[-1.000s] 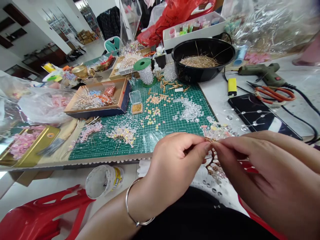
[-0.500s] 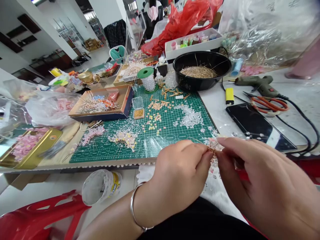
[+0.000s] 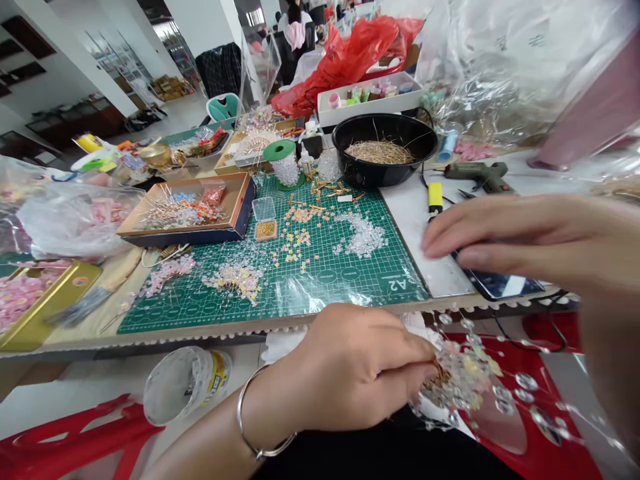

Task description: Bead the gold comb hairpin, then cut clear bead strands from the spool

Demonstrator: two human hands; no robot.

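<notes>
My left hand (image 3: 365,367), with a silver bangle at the wrist, pinches the gold wire end of a beaded ornament (image 3: 467,377) just off the table's front edge. Clear beads and pale pink and yellow flowers fan out from it to the right, some beads on long wires. Raised over the phone (image 3: 500,283) at the right is my right hand (image 3: 510,233), slightly blurred, its fingers stretched out and nothing seen in them. Clear beads (image 3: 367,237) and small flowers (image 3: 297,243) lie on the green cutting mat (image 3: 320,290).
Behind the mat stands a black bowl (image 3: 385,175) of gold wires. A box (image 3: 187,233) of beaded stems is at the left, near a gold tin (image 3: 65,300). A glue gun (image 3: 480,173) and yellow lighter (image 3: 435,195) lie at the right. A red stool (image 3: 535,400) is below.
My right hand has let go of the wire and moved up over the phone, its fingers now spread. The ornament, still in my left hand, now shows more fully. The view has shifted slightly.
</notes>
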